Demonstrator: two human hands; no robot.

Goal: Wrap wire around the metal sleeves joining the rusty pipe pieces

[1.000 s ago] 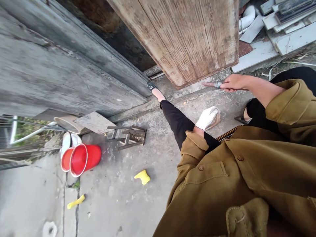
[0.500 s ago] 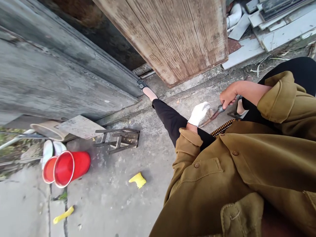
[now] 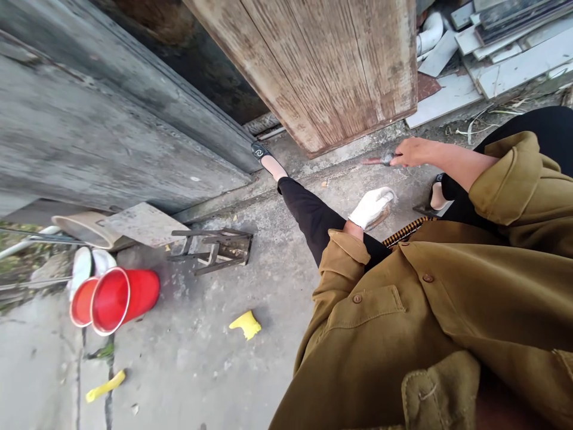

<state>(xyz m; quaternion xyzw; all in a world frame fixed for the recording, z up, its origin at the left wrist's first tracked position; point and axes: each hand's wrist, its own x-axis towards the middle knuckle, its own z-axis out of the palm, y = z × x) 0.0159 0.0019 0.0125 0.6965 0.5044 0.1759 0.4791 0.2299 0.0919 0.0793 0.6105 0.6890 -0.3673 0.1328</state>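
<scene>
My left hand [image 3: 370, 206], in a white glove, is closed above the concrete ground between my legs. A curved brownish piece [image 3: 381, 220] shows just under its fingers; what kind of thing it is I cannot tell. My bare right hand [image 3: 410, 151] is wrapped round the grip of a tool with a grey bound collar and a narrow reddish-brown end [image 3: 375, 160]. The tool points left, nearly level, beyond the gloved hand and apart from it. Its grip is hidden in my palm.
A weathered wooden door panel [image 3: 340, 77] stands ahead, with a grey wall [image 3: 111, 131] to its left. On the left are a small wooden stool [image 3: 224, 249], a red bucket [image 3: 142, 292] and yellow pieces [image 3: 247, 324]. Stacked tiles [image 3: 519, 65] lie at upper right.
My right hand has moved the tool forward, away from my gloved hand, and its end now points left. My left hand has shifted slightly right and nearer my body.
</scene>
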